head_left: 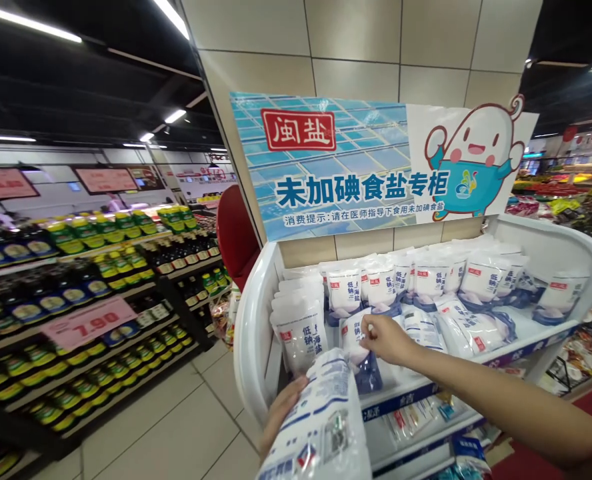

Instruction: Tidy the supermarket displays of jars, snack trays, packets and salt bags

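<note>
My left hand (280, 410) grips a white and blue salt bag (321, 427) low in front of a white display rack (249, 333). My right hand (383, 339) reaches over the rack's top shelf and pinches the upper edge of another salt bag (359, 357) that stands near the shelf's front. Rows of the same white bags (426, 280) fill that shelf, some upright, some lying flat.
A blue sign with a cartoon mascot (376, 163) hangs on the tiled pillar behind the rack. Shelves of dark bottles (91, 287) with a pink price tag (89, 321) line the left side across a tiled aisle (176, 427). Lower rack shelves (416, 427) hold more packets.
</note>
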The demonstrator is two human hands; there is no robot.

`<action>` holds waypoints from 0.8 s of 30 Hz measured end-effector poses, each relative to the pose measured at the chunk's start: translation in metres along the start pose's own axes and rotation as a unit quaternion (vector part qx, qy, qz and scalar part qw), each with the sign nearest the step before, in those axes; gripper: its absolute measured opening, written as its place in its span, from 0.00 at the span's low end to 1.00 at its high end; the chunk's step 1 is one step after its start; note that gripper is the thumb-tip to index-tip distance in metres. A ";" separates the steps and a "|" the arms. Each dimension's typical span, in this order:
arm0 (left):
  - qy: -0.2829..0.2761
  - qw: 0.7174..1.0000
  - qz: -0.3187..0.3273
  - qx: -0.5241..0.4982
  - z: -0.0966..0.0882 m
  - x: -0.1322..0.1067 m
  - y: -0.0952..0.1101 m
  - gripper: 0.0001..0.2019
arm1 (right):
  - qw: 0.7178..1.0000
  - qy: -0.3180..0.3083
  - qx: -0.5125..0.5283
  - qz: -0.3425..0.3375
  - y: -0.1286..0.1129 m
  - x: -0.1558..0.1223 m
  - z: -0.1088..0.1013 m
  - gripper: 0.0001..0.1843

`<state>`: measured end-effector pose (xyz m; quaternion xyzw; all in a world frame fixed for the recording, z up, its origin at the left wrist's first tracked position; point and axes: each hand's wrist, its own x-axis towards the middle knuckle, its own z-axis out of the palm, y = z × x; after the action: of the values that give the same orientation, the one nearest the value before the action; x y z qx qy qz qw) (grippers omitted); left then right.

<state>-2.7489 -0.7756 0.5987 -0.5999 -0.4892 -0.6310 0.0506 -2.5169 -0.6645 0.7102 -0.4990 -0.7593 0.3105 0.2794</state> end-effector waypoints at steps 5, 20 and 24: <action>-0.077 0.985 0.141 -0.058 0.016 0.011 0.015 0.18 | 0.978 0.150 -0.025 -0.143 0.007 0.015 -0.035 0.06; -0.174 0.916 -0.109 0.343 0.124 0.055 0.054 0.24 | 0.907 -0.115 0.401 -0.061 0.036 0.036 -0.098 0.36; -0.057 0.950 0.007 0.308 0.123 0.056 0.068 0.38 | 0.798 -0.149 0.580 -0.071 0.037 -0.018 -0.120 0.47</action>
<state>-2.6327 -0.6977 0.6571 -0.5938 -0.6577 -0.4134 0.2095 -2.4011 -0.6471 0.7582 -0.1360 -0.5028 0.7423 0.4216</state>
